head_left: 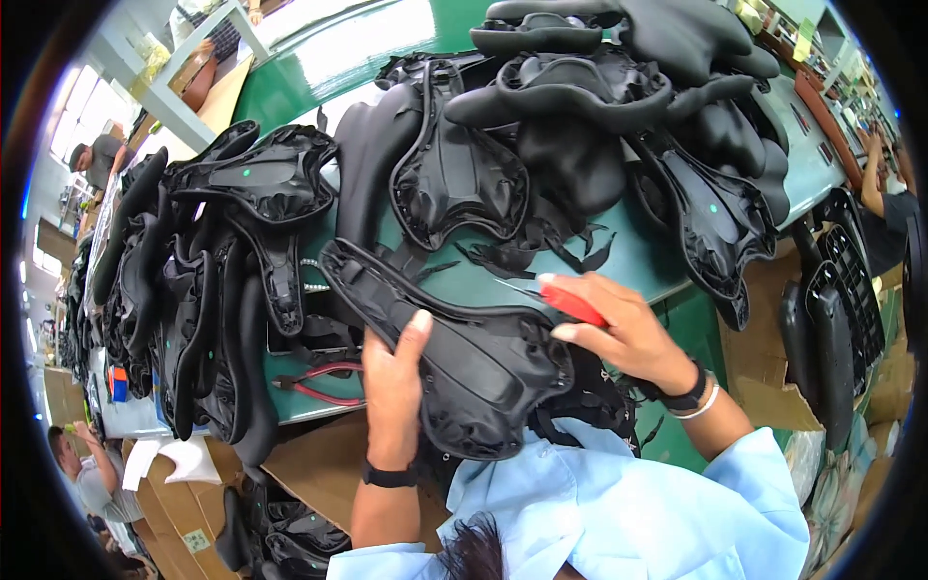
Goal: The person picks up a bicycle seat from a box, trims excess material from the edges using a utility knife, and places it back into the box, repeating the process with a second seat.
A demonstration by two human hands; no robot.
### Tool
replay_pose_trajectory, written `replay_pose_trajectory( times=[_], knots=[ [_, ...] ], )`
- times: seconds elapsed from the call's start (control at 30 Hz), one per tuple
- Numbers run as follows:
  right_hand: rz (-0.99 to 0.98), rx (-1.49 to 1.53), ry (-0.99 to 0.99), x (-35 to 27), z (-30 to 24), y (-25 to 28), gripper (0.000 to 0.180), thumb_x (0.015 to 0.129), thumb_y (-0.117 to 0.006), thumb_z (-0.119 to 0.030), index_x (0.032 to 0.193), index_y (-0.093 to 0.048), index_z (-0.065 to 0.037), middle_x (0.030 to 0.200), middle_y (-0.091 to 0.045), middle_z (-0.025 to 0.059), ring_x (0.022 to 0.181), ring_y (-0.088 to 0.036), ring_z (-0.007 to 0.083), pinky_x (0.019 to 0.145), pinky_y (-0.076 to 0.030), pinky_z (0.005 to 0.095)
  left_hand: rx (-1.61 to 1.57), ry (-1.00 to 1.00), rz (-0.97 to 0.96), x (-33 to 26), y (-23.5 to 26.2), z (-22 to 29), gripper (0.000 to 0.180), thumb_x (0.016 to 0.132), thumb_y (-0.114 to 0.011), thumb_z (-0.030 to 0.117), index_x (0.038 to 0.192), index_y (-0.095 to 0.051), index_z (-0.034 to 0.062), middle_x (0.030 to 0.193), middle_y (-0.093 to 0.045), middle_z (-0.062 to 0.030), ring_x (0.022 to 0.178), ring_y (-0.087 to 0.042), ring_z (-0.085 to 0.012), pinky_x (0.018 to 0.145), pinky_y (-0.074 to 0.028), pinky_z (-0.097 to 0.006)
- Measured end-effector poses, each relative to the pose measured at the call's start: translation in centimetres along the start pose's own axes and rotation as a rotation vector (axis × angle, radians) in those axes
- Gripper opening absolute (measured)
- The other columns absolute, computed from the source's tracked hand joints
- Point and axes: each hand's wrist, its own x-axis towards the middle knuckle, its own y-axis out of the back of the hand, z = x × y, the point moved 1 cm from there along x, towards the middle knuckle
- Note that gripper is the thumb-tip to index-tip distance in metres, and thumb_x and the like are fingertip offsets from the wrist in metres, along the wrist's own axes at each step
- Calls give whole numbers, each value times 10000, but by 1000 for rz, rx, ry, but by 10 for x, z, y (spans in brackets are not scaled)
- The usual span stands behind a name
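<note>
A black saddle (474, 362) lies tilted across the near edge of the table, its hollow underside facing up. My left hand (391, 391) grips its left edge, with the thumb over the rim. My right hand (628, 338) is closed around the red handle of a thin-tipped tool (575, 304). That slim tip points left over the saddle's upper rim; whether it touches the cover cannot be seen. Red-handled pliers (324, 380) rest on the table left of my left hand. Black trimmed scraps (522, 256) are strewn beyond the saddle.
Several black saddles (454, 174) are heaped across the green table (633, 253), with another pile (184, 300) at the left. Cardboard boxes (759, 338) holding black parts stand to the right and below. Other people (101, 159) are at the far left and right.
</note>
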Motion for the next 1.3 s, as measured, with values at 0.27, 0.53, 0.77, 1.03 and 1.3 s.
replay_pose_trajectory(
  times=[0.27, 0.53, 0.77, 1.03, 1.3],
  knots=[
    [-336, -468, 226, 9, -8, 17, 522, 826, -676, -162, 1324, -539, -241, 645, -489, 44, 507, -535, 215, 455, -405, 332, 92, 33, -49, 16, -1, 22, 421, 852, -657, 164, 1188, -510, -43, 1073, -593, -85, 948, -553, -153, 877, -450, -289],
    [-462, -591, 138, -5, -7, 25, 593, 795, -653, -120, 1351, -497, -255, 620, -434, 66, 475, -514, 233, 439, -405, 355, 120, -24, -116, 24, 2, 18, 404, 843, -667, 158, 1162, -527, -45, 1022, -612, -87, 920, -563, -149, 858, -459, -292],
    [-233, -413, -38, -23, -15, 16, 629, 797, -671, -80, 1384, -484, -205, 604, -468, 75, 473, -508, 233, 455, -425, 345, 74, -7, -36, 11, -2, 17, 393, 848, -663, 151, 1161, -524, -42, 1010, -617, -96, 907, -568, -157, 856, -463, -303],
    [-235, -313, 39, 24, -19, -25, 655, 784, -635, 12, 1398, -465, -136, 955, -641, 120, 741, -623, 229, 656, -505, 317, 50, -43, 74, -8, -18, 10, 398, 860, -674, 119, 1186, -505, -36, 1078, -576, -92, 972, -547, -172, 903, -432, -299],
    [-39, 243, -363, 43, 9, -2, 692, 768, -634, -20, 1419, -428, -131, 1295, -588, 69, 1052, -602, 129, 918, -446, 262, 1032, -663, 428, -15, -25, 7, 478, 742, -770, 74, 1131, -506, -11, 1011, -536, -138, 911, -542, -288, 910, -403, -410]
  ],
)
